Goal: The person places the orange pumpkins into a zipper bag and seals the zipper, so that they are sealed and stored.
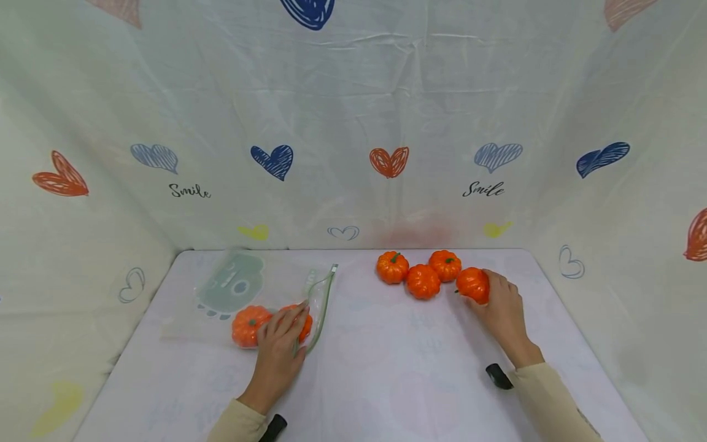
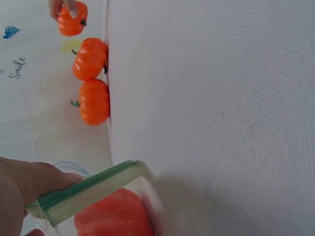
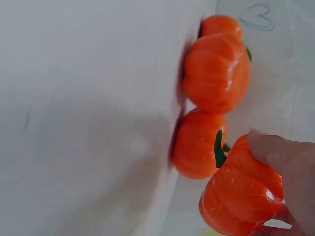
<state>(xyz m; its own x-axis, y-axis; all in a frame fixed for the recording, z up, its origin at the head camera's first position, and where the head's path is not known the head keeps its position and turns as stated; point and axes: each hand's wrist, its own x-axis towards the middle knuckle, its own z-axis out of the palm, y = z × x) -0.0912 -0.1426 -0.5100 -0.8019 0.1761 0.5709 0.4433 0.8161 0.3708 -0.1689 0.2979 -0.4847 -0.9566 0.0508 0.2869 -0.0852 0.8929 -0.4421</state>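
Observation:
A clear zip bag [image 1: 229, 282] with a green printed face and green zip strip [image 2: 91, 191] lies at the left of the table, its mouth facing right. Two orange toy pumpkins [image 1: 248, 325] show through the plastic. My left hand [image 1: 282, 356] rests over the right-hand one, fingers fairly straight, the thumb close to the zip strip. On the right, my right hand [image 1: 504, 313] grips another orange pumpkin [image 3: 241, 189] with a green stem, thumb on one side and fingers behind. Beside it three more pumpkins [image 1: 423, 282] sit grouped on the table.
The white table [image 1: 386, 380] ends at a pale cloth backdrop [image 1: 331, 110] printed with hearts and "Smile". Cloth also rises along both sides. A small black piece [image 1: 499, 376] shows at the right wrist and another [image 1: 273, 428] at the left.

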